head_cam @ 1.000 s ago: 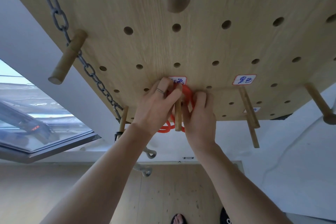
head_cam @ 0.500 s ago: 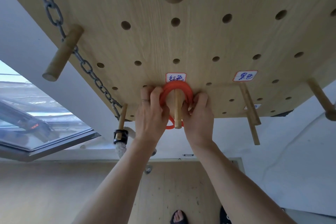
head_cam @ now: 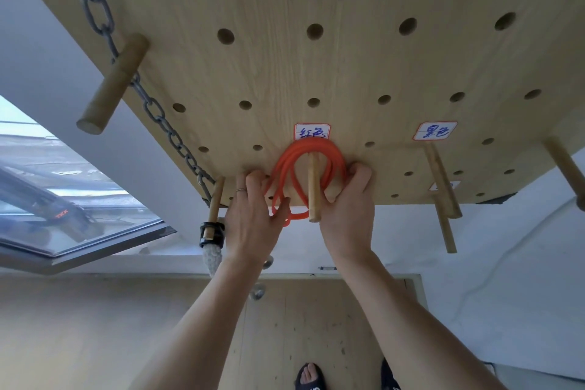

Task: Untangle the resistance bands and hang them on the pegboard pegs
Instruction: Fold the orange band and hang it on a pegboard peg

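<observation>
An orange-red resistance band (head_cam: 311, 149) lies coiled in several loops over a wooden peg (head_cam: 314, 187) on the wooden pegboard (head_cam: 316, 73), just under a white handwritten label (head_cam: 311, 131). My left hand (head_cam: 256, 215), a ring on one finger, grips the left strands of the band with curled fingers. On the right side, my right hand (head_cam: 351, 203) pinches the loops against the board beside the peg. The band's lower part is partly hidden behind both hands.
A grey chain (head_cam: 133, 79) runs down the board's left, past a thick peg (head_cam: 110, 85). A lower left peg (head_cam: 214, 209) carries a black-collared white rope end. Bare pegs (head_cam: 443, 180) stick out under a second label (head_cam: 436, 130) at right. Window at left, sandalled feet below.
The band went from bunched behind my fingers to loops spread over the peg. Both hands slid down along its sides; my left fingers, earlier over the peg's base, now curl round the strands.
</observation>
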Tool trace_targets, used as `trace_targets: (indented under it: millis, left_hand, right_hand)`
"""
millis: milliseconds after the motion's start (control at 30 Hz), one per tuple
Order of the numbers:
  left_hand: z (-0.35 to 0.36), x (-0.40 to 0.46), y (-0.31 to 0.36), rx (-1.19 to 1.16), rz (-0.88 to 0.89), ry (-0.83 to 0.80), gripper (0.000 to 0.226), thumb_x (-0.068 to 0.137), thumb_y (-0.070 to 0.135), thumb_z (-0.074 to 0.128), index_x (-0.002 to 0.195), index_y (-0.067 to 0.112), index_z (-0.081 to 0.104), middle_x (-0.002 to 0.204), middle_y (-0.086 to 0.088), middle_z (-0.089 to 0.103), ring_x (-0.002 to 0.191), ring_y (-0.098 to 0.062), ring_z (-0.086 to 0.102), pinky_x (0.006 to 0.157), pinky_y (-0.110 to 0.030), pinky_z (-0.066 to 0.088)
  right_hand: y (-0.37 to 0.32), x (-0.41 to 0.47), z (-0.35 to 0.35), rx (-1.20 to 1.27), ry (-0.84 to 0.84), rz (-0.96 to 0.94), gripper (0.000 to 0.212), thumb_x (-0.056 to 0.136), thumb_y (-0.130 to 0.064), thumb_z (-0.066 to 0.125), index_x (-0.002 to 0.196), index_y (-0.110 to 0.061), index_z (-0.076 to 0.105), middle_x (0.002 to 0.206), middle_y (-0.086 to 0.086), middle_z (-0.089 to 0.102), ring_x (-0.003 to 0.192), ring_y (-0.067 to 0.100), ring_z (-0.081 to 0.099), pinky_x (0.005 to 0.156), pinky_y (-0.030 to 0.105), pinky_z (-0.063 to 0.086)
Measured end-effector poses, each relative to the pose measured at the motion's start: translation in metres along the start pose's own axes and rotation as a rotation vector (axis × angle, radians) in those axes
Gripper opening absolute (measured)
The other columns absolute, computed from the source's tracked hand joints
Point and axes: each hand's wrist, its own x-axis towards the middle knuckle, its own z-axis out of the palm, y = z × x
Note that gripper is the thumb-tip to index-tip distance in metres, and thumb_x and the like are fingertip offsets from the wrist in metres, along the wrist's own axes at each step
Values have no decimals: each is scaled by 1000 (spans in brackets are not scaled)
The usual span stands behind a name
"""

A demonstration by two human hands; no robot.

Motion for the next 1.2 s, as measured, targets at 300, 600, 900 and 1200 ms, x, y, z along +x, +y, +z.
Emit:
trace_targets:
  millis: [300,600,900,1200]
  left_hand:
    - [-9,5,3,30,-57,-56,19,92,27,62,100,18,47,84,2,63,70,-25,60,48,-29,36]
    - [-11,-1,0,-53,-82,-119,18,97,39,53,104,25,44,84,3,66,75,-26,66,57,-45,55]
    - [-10,4,-3,-19,-126,-128,19,98,26,54,100,28,35,80,-3,65,63,-30,65,51,-44,54]
    - [-12,3,-2,7,-136,-106,12,99,18,53,102,21,42,98,-5,62,64,-30,62,51,-47,55]
  right_hand:
    - [-12,-30,0,81,155,-154,33,89,-30,72,97,-7,50,87,2,50,65,16,48,58,15,43]
    - [-17,-35,36,105,-42,-148,31,94,-25,66,115,-3,63,84,3,67,66,18,63,62,39,56]
    - [-26,-23,41,94,-64,-75,47,91,-28,74,124,1,58,75,-8,59,65,13,60,61,28,52]
    - [-31,-20,47,103,10,-46,74,86,-64,52,125,0,55,87,6,68,77,21,68,67,35,57]
